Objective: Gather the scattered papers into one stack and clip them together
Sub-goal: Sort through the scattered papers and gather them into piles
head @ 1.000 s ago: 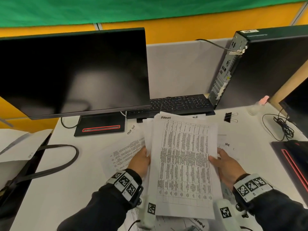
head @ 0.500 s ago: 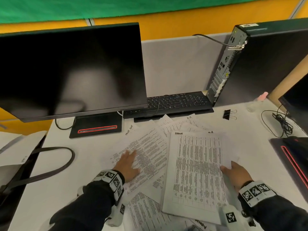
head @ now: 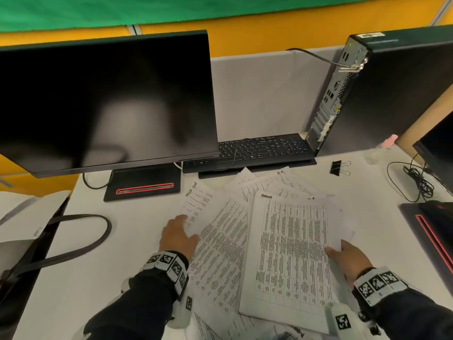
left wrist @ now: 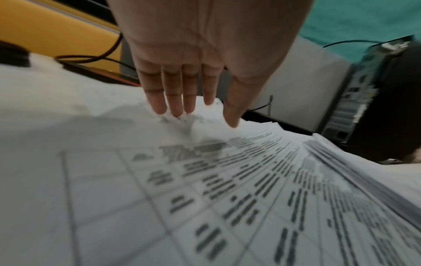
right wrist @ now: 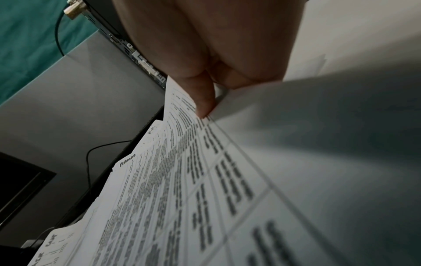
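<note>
Several printed papers [head: 220, 241] lie fanned out on the white desk. A gathered stack [head: 291, 251] with a table printed on top rests over them at the right. My right hand [head: 343, 253] pinches the stack's right edge, thumb on top [right wrist: 205, 108] and fingers hidden beneath. My left hand [head: 177, 233] lies flat with straight fingers [left wrist: 175, 100] on the leftmost loose sheets [left wrist: 205, 162]. A black binder clip [head: 336, 168] sits apart on the desk, right of the keyboard.
A dark monitor [head: 103, 101] on its stand [head: 144, 185] fills the back left. A keyboard [head: 252, 150] and an upright computer case [head: 367, 94] stand behind the papers. A bag strap [head: 73, 244] lies left; cables [head: 416, 180] and another stand [head: 431, 231] sit right.
The stack, held upright in both hands a second ago, now lies on the desk. My left hand let go and slid left onto the loose sheets.
</note>
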`<action>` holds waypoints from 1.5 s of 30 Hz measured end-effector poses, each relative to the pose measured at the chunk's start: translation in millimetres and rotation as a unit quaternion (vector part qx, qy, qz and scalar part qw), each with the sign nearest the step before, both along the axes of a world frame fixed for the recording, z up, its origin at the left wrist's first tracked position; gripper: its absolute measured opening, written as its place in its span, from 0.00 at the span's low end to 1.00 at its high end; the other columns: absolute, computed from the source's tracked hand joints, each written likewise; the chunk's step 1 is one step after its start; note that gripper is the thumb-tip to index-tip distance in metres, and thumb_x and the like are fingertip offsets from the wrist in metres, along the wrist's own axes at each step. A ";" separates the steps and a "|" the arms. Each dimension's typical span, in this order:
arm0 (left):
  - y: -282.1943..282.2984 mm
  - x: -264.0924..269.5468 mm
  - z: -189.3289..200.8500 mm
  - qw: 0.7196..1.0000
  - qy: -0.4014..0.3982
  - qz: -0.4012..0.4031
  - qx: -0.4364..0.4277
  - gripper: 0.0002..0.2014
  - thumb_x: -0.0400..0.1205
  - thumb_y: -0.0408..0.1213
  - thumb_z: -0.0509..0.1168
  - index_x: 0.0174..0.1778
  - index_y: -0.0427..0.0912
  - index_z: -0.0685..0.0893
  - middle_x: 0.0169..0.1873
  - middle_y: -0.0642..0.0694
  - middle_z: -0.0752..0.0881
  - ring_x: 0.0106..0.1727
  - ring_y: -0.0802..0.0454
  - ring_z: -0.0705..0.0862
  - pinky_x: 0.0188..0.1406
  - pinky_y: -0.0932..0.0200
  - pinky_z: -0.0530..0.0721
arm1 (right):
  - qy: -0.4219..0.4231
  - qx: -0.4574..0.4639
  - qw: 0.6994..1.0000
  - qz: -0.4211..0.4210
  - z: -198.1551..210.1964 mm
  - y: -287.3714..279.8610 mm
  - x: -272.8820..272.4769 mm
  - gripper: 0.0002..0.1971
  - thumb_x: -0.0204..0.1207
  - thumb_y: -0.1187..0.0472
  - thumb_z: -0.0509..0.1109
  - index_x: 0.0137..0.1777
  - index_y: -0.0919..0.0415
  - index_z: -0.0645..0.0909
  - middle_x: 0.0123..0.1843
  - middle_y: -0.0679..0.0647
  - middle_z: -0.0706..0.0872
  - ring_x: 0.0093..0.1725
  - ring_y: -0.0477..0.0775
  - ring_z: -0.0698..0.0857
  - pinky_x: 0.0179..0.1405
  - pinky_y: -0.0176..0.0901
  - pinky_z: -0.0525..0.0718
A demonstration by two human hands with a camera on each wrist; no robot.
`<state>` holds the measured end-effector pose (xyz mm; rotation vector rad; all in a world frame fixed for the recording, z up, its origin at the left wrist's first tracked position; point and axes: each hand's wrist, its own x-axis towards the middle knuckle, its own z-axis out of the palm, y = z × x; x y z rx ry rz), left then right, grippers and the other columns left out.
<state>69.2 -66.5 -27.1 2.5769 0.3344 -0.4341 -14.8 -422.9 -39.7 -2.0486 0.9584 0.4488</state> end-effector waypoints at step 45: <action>4.9 -16.9 67.0 0.932 -0.198 0.206 -0.222 0.02 0.81 0.40 0.63 0.45 0.49 0.81 0.41 0.49 0.85 0.42 0.54 0.84 0.35 0.63 0.77 | 0.010 -0.006 0.999 0.036 -14.3 -8.0 -3.1 0.25 0.80 0.55 0.63 0.73 0.68 0.70 0.71 0.64 0.78 0.70 0.66 0.76 0.72 0.57 0.73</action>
